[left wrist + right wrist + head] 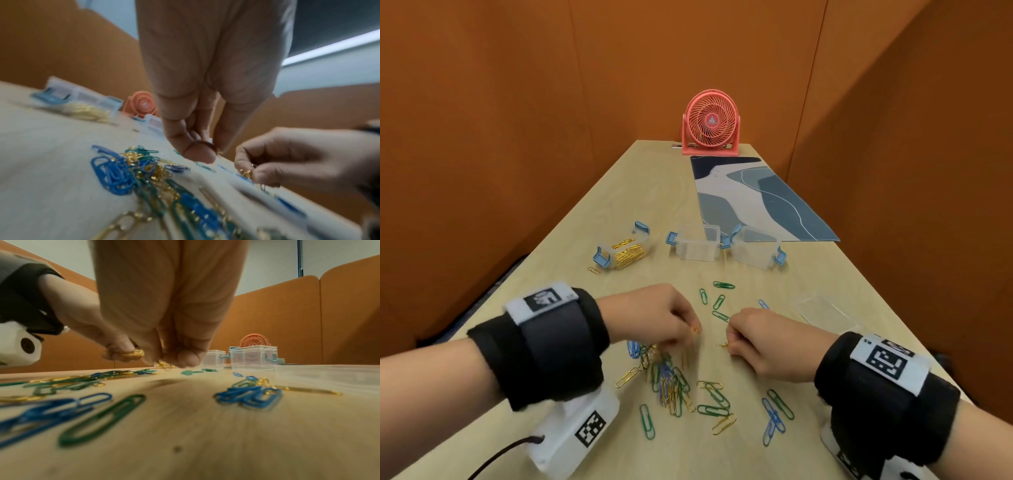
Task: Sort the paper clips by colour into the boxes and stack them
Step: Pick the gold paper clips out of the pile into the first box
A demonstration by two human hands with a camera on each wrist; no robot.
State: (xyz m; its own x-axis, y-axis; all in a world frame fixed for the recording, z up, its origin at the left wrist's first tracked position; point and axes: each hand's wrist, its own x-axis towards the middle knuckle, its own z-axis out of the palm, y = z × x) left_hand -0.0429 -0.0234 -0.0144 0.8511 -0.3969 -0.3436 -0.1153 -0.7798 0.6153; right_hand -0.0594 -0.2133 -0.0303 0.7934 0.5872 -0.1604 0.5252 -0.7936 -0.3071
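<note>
left fingers [690, 330] pinch gold clip [133, 353] | right fingers [732, 342] pinch gold clips [723, 345] | above mixed pile [671, 380]

Orange partition walls [517, 120] close you in on three sides. Your pale wooden tabletop [619, 192] runs ahead to a pink desk fan [711, 123], beside a blue-patterned mat [753, 202].

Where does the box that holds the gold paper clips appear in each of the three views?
Head: the box with gold clips stands left of centre, beyond the hands, left of two empty boxes.
Left wrist: the same box, blurred, lies at upper left.
Right wrist: not in it; only two clear boxes show.
Shared landmark: the pink fan at the table's far end.
</note>
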